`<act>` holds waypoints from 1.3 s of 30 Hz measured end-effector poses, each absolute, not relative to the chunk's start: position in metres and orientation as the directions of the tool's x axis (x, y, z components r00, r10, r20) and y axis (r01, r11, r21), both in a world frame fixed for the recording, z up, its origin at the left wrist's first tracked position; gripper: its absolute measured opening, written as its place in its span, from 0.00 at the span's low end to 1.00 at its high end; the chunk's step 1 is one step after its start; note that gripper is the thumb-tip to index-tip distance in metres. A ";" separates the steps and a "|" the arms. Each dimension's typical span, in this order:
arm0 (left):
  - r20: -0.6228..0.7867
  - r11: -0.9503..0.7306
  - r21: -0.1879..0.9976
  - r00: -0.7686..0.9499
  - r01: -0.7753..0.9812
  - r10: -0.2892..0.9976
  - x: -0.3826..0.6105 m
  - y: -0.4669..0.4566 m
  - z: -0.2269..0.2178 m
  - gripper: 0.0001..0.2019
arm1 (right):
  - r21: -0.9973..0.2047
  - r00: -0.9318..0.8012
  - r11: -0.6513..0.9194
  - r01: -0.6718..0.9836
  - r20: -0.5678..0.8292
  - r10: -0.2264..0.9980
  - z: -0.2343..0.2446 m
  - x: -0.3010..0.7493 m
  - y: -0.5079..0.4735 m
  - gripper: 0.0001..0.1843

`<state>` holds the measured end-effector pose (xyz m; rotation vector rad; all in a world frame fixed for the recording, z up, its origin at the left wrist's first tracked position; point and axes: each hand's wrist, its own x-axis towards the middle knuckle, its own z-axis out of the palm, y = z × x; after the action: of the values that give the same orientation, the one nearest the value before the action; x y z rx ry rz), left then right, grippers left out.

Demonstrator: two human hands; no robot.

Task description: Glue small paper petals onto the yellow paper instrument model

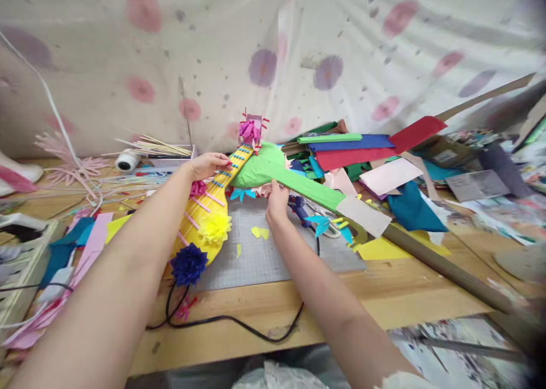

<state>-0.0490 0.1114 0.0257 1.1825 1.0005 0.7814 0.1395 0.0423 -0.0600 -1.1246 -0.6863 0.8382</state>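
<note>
My left hand (209,164) is closed over the neck of the yellow paper guitar (200,224), which lies across the grey mat (264,258) with its head toward one o'clock. My right hand (276,200) grips the green wrapped piece (273,173) from below, just at the guitar's neck. Coloured paper sheets (354,150) are piled at two o'clock.

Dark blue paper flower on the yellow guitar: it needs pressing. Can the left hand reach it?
Probably yes. The dark blue paper flower lies uncovered beside the left forearm; the left hand, on the neck of the yellow paper guitar, need only draw back.
</note>
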 end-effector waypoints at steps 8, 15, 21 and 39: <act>-0.120 0.153 0.987 0.446 -0.039 0.887 -0.075 0.119 0.045 0.07 | -0.925 0.524 0.165 0.342 0.334 0.784 -0.014 0.150 0.064 0.17; 0.070 -0.026 0.987 0.281 -0.160 0.957 -0.118 0.090 0.068 0.01 | -0.775 0.366 0.302 0.555 0.554 0.748 0.020 0.158 0.137 0.22; 0.122 -0.087 0.983 0.216 -0.163 0.969 -0.148 0.078 0.082 0.02 | -0.658 0.277 0.294 0.693 0.620 0.733 0.052 0.138 0.199 0.21; 0.064 -0.038 0.988 0.168 -0.152 0.984 -0.174 0.089 0.068 0.06 | -0.523 0.198 0.150 0.839 0.550 0.811 0.106 0.079 0.247 0.32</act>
<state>-0.1738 0.0892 0.0676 1.2129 0.9485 1.1842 0.0794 0.2471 0.1059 -1.6353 -1.5885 -0.0415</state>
